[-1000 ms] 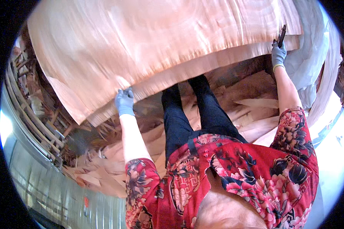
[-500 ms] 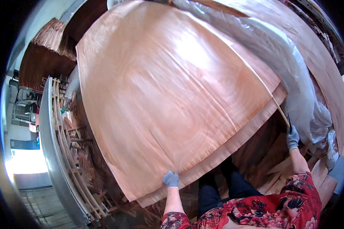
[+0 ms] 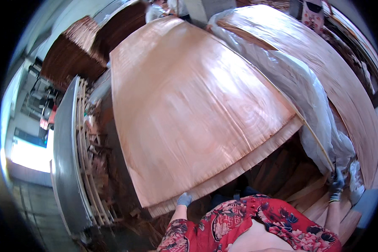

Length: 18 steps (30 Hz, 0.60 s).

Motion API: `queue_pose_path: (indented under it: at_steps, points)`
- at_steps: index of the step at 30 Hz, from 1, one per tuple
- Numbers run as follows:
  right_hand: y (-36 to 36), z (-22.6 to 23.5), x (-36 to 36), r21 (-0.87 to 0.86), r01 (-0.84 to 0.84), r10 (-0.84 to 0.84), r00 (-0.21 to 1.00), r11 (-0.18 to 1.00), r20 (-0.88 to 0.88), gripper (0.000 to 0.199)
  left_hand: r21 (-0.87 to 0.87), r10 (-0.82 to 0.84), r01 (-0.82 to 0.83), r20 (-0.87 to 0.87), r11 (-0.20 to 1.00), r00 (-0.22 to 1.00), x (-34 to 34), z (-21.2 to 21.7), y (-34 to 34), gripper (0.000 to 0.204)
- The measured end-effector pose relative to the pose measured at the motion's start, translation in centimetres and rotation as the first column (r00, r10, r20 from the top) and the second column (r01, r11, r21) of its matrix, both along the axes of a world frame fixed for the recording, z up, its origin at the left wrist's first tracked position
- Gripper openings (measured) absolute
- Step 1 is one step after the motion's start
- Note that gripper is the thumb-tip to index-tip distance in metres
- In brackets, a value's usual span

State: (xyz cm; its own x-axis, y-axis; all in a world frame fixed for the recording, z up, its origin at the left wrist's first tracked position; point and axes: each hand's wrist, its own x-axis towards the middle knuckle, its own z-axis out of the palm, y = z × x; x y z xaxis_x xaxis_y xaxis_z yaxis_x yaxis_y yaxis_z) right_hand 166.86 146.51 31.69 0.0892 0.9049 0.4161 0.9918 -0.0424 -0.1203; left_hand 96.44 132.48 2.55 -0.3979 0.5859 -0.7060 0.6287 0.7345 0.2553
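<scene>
Both gloved hands grip the near edge of a large veneer sheet [image 3: 197, 109] atop its stack: left hand [image 3: 183, 199] at the near-left corner, right hand [image 3: 336, 184] at the near-right corner. White plastic sheeting [image 3: 311, 96] crowds the right side; a metal rack [image 3: 67, 159] stands left.

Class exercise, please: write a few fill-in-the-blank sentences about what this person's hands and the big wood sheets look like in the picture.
1. Both hands wear ____ gloves.
2. The left hand touches the near edge of a stack of thin ____ sheets.
3. The right hand is at the stack's ____ corner.
4. Beside the stack lies crumpled ____ plastic sheeting.

Missing words: blue; wood veneer; right; white
</scene>
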Motion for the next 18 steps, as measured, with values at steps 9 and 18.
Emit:
queue_pose_path:
  at_steps: [9,18]
  points:
    - [8.3,-9.5,-24.5,-0.254,-0.136,0.007,0.893,0.958,-0.450,0.029,-0.032,0.159,-0.157,0.083,0.987,0.984,1.8,6.5,-11.2,0.055]
    - [7.5,-16.5,-42.4,-0.206,-0.343,-0.007,0.500,0.916,-0.866,0.019,0.046,0.337,-0.353,0.203,0.935,0.919,-0.2,0.0,-24.9,0.056]
